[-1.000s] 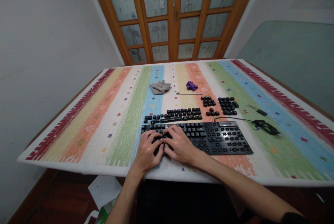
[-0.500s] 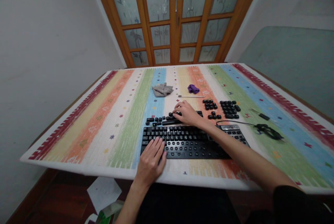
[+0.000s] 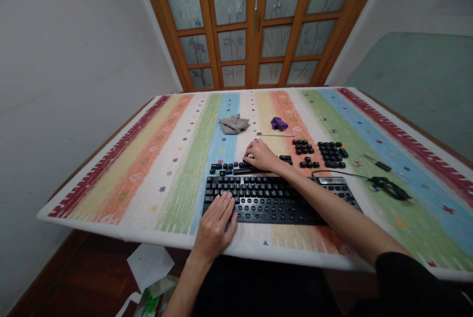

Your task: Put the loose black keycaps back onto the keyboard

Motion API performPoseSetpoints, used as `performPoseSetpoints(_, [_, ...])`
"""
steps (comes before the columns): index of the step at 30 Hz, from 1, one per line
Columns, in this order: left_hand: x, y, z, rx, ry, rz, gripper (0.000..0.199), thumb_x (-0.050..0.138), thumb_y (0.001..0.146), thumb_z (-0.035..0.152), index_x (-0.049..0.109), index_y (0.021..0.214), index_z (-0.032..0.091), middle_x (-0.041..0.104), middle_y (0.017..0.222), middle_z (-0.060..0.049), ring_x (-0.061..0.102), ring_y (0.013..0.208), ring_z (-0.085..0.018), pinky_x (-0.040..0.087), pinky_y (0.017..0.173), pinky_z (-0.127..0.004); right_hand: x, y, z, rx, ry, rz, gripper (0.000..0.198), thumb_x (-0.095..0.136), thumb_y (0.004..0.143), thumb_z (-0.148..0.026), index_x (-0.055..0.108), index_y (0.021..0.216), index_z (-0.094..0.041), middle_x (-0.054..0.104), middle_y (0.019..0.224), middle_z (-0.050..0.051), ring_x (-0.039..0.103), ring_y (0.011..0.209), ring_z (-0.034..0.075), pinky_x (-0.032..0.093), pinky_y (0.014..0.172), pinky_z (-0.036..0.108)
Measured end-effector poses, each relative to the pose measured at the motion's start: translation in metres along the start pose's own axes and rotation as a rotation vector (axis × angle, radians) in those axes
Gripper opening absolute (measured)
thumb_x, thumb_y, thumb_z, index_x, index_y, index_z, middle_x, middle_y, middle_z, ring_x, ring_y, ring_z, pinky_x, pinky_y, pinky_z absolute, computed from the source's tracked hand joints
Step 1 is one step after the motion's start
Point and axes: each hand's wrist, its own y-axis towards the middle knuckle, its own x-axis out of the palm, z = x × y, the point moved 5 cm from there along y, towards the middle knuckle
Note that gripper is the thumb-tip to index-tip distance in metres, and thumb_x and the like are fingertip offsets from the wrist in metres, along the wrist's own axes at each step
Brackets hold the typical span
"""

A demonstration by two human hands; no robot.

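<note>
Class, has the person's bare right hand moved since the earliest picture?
Yes: the bare right hand moved forward, from the rectangular black keyboard to the loose black keycaps beyond it.

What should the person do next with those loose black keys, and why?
Probably the right hand should lift one of the loose keycaps behind the keyboard: its fingers are already among them. The keyboard's upper rows carry caps, while the lower rows show bare key mounts, and the left hand rests on the keyboard.
</note>
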Motion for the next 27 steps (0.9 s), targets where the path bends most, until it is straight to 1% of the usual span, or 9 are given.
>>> performPoseSetpoints(2, [0.0, 0.0, -0.001, -0.019, 0.01, 0.004, 0.055, 0.056, 0.092, 0.012, 0.043, 0.145, 0.013, 0.061, 0.136, -0.016, 0.053, 0.133, -0.028, 0.053, 0.106, -0.048, 0.0, 0.0, 0.0, -0.008, -0.003, -0.006, 0.019, 0.063, 0.091, -0.026, 0.079, 0.088, -0.016, 0.07, 0.098, 0.013, 0.054, 0.097, 0.026, 0.038, 0.09, 0.039])
performPoseSetpoints(5, [0.005, 0.003, 0.0, -0.029, 0.033, -0.046, 0.058, 0.055, 0.094, 0.017, 0.038, 0.149, 0.013, 0.057, 0.14, -0.017, 0.048, 0.137, -0.03, 0.05, 0.108, -0.051, 0.001, -0.001, -0.002, -0.022, -0.01, -0.012, 0.021, 0.062, 0.092, -0.028, 0.079, 0.09, -0.016, 0.07, 0.099, 0.013, 0.053, 0.098, 0.027, 0.038, 0.09, 0.04])
performPoseSetpoints(7, [0.008, 0.005, 0.001, -0.023, 0.049, -0.078, 0.057, 0.054, 0.096, 0.021, 0.037, 0.149, 0.012, 0.056, 0.141, -0.018, 0.048, 0.137, -0.031, 0.05, 0.108, -0.052, 0.001, -0.001, -0.002, -0.029, -0.015, -0.014, 0.023, 0.06, 0.093, -0.029, 0.079, 0.091, -0.016, 0.069, 0.101, 0.013, 0.053, 0.099, 0.027, 0.038, 0.09, 0.04])
performPoseSetpoints(14, [0.01, 0.008, 0.0, -0.048, 0.061, -0.111, 0.047, 0.053, 0.097, 0.024, 0.047, 0.142, 0.011, 0.059, 0.138, -0.017, 0.053, 0.133, -0.03, 0.051, 0.107, -0.052, 0.002, 0.0, -0.003, -0.04, -0.023, -0.03, 0.023, 0.059, 0.093, -0.026, 0.079, 0.092, -0.013, 0.069, 0.101, 0.015, 0.053, 0.099, 0.027, 0.037, 0.09, 0.04])
performPoseSetpoints(18, [0.011, 0.007, 0.0, -0.04, 0.074, -0.106, 0.043, 0.053, 0.097, 0.024, 0.051, 0.138, 0.01, 0.061, 0.136, -0.017, 0.054, 0.132, -0.03, 0.051, 0.106, -0.052, 0.0, 0.002, -0.006, -0.04, -0.023, -0.025, 0.023, 0.059, 0.093, -0.026, 0.079, 0.091, -0.014, 0.069, 0.101, 0.015, 0.052, 0.098, 0.027, 0.037, 0.09, 0.04])
performPoseSetpoints(23, [0.013, 0.006, -0.002, -0.04, 0.061, -0.119, 0.043, 0.051, 0.098, 0.021, 0.05, 0.14, 0.011, 0.06, 0.137, -0.016, 0.053, 0.132, -0.029, 0.05, 0.108, -0.051, -0.011, 0.001, -0.01, -0.039, -0.016, 0.003, 0.021, 0.06, 0.092, -0.025, 0.079, 0.091, -0.014, 0.068, 0.102, 0.014, 0.052, 0.097, 0.027, 0.04, 0.088, 0.041])
performPoseSetpoints(27, [0.013, 0.005, -0.003, -0.031, 0.058, -0.116, 0.044, 0.051, 0.097, 0.02, 0.049, 0.141, 0.012, 0.06, 0.137, -0.016, 0.054, 0.132, -0.029, 0.05, 0.108, -0.05, -0.024, -0.009, -0.017, -0.056, 0.009, 0.049, 0.021, 0.06, 0.094, -0.026, 0.078, 0.094, -0.015, 0.068, 0.103, 0.013, 0.05, 0.098, 0.027, 0.041, 0.089, 0.042])
